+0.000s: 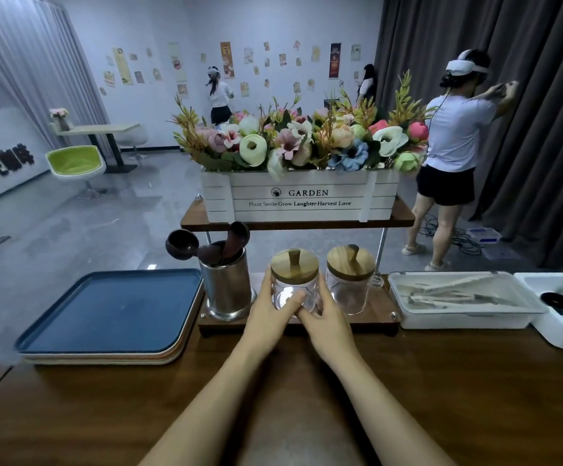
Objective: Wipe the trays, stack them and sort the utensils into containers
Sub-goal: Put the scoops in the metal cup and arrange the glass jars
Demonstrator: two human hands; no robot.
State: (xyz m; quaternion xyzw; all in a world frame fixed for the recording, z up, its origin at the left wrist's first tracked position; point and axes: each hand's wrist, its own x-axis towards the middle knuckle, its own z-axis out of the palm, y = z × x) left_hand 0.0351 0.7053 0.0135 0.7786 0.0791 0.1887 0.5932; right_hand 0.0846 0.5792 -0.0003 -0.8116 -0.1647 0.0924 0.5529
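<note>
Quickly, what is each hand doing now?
Left hand: holds the clear glass jar with wooden lid.
Right hand: holds the same jar.

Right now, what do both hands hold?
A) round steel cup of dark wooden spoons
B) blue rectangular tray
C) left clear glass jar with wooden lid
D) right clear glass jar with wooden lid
C: the left hand and the right hand curl round the left clear glass jar with the wooden lid from either side.

I count two lidded glass jars (293, 286), one steel utensil holder (228, 287), two white plastic containers (461, 318), one flower box (307, 196), one stack of trays (105, 311) and three people (454, 129) behind.
</note>
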